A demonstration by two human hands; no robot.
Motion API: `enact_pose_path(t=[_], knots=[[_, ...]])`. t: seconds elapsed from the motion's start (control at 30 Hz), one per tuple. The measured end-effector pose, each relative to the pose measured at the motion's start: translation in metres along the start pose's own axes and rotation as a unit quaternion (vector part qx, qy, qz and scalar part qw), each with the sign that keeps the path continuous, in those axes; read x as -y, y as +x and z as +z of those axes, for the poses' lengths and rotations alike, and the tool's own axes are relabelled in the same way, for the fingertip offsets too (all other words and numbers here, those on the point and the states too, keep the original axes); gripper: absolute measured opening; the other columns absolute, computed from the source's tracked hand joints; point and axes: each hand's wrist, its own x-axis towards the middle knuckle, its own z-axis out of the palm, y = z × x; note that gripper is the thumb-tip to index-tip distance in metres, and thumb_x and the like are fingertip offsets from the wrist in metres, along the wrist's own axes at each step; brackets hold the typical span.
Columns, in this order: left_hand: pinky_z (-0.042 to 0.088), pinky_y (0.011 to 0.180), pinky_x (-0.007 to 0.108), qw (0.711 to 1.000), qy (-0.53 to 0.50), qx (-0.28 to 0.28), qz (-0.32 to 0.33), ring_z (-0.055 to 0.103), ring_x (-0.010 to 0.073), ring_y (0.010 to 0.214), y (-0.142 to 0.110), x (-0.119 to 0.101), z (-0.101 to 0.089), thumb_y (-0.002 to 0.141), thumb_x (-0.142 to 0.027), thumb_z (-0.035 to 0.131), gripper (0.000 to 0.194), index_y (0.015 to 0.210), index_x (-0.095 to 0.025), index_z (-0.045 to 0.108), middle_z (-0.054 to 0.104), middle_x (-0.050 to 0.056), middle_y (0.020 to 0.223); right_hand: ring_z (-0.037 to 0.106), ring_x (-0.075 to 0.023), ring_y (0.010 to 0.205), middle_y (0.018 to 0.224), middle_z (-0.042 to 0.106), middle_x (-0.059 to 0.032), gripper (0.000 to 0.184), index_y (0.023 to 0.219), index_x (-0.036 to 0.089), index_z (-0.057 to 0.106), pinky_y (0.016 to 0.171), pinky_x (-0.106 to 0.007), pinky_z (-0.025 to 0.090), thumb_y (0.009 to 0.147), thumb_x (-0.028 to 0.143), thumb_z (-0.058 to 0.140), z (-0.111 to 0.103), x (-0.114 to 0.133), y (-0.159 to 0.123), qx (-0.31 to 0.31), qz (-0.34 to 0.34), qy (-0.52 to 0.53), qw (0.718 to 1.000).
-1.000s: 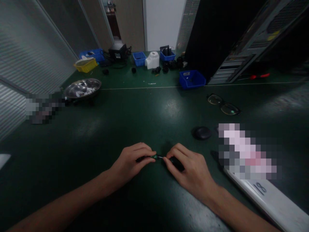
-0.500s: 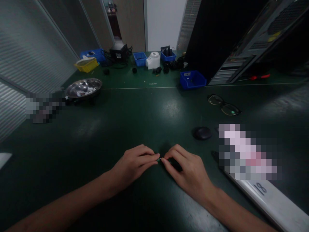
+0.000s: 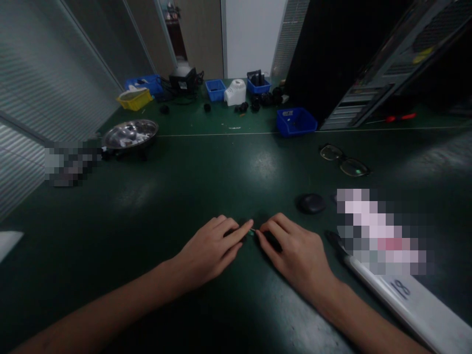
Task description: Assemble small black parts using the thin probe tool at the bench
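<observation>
Both hands worked close together above the green table (image 3: 177,187), their fingertips nearly meeting. The left hand (image 3: 217,246) was curled, its index finger stretched toward the right hand (image 3: 295,246). In the narrow gap between them sat a small green piece (image 3: 251,232), just beside the left index fingertip; the light was too dim to tell whether the left fingers actually gripped it. The right hand was closed around a dark tool (image 3: 273,241), thumb and index finger pinched together at its front end, where a thin pale tip pointed toward the green piece.

Just beyond the right hand and a little to its right lay a rounded black object (image 3: 311,203), with a pair of glasses (image 3: 343,160) farther out on that side. To the right of the right forearm stretched a long white object (image 3: 413,300) marked "18". Far beyond the left hand, off to its left, stood a shiny metal bowl (image 3: 113,137) with pale bits inside, and behind that a yellow basket (image 3: 136,104). Well past both hands, roughly straight ahead, stood a white vented device (image 3: 235,93), and to the right of it, nearer the hands, a deep blue bin (image 3: 299,131).
</observation>
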Motion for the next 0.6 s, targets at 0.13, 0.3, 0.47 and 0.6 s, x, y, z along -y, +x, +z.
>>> enact_pose_path(t=[0.13, 0.3, 0.47, 0.6], knots=[[0.051, 0.097, 0.036, 0.998, -0.052, -0.04, -0.004, 0.058, 0.0167, 0.107, -0.002, -0.003, 0.0, 0.102, -0.024, 0.053, 0.039, 0.141, -0.023, 0.052, 0.066, 0.004, 0.121, 0.063, -0.015, 0.078, 0.093, 0.064, -0.0016, 0.02, 0.093, 0.022, 0.065, 0.062, -0.028, 0.038, 0.104, 0.032, 0.051, -0.001, 0.004, -0.001, -0.002, 0.006, -0.02, 1.0], [0.051, 0.101, 0.036, 0.996, 0.009, -0.082, 0.047, 0.057, 0.018, 0.117, 0.002, -0.009, 0.005, 0.102, -0.022, 0.053, 0.027, 0.127, -0.02, 0.063, 0.066, 0.004, 0.129, 0.063, -0.0152, 0.077, 0.092, 0.064, -0.0006, 0.019, 0.092, 0.023, 0.065, 0.063, -0.029, 0.038, 0.103, 0.032, 0.053, 0.003, 0.008, -0.002, -0.008, 0.016, -0.023, 1.0], [0.052, 0.097, 0.037, 0.993, 0.037, -0.075, 0.083, 0.061, 0.018, 0.115, 0.003, -0.008, 0.007, 0.103, -0.017, 0.048, 0.03, 0.131, -0.016, 0.06, 0.07, 0.004, 0.127, 0.065, -0.0165, 0.077, 0.093, 0.066, 0.0005, 0.02, 0.091, 0.024, 0.065, 0.061, -0.029, 0.038, 0.102, 0.037, 0.055, 0.002, 0.001, 0.002, -0.029, 0.076, -0.046, 0.996], [0.052, 0.101, 0.035, 0.996, -0.015, -0.09, -0.011, 0.062, 0.0166, 0.115, 0.002, 0.025, -0.01, 0.102, -0.02, 0.052, 0.033, 0.134, -0.022, 0.061, 0.069, 0.003, 0.127, 0.065, -0.0164, 0.077, 0.095, 0.067, 0.0007, 0.02, 0.092, 0.025, 0.066, 0.061, -0.028, 0.039, 0.102, 0.039, 0.054, 0.0, -0.003, 0.003, -0.032, 0.088, -0.034, 0.995]])
